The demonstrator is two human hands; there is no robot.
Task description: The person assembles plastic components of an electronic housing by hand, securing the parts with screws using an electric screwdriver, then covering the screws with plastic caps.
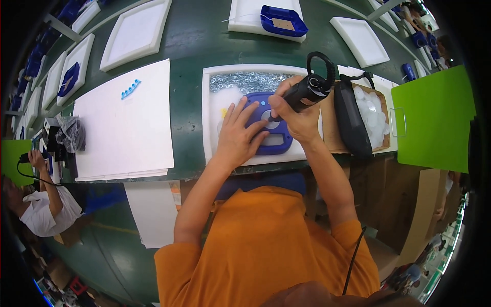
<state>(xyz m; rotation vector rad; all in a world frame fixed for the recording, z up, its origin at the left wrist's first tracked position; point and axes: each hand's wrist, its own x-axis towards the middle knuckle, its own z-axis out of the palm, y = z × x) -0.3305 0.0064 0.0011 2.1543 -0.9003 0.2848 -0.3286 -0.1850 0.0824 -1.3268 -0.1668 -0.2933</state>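
A blue plastic housing (279, 148) with a handle-like opening and a round grey centre lies in a white foam tray (207, 115). My left hand (236, 132) rests over its left side, fingers stretched out and spread, thumb and forefinger near the round centre. My right hand (300, 120) is wrapped round a black electric screwdriver (303, 94) with a loop at its top end. The screwdriver leans, and its tip points down at the housing's centre; whether it touches a screw is hidden. Many small shiny metal parts (245, 81) fill the tray's far end.
White sheets (125, 133) lie at the left with a strip of small blue pieces (131, 89). A cardboard box (335, 125) with clear plastic pieces and a black case (353, 120) stand right, beside a green panel (434, 123). Farther back is a blue shell (284, 21). Another person (48, 210) works at left.
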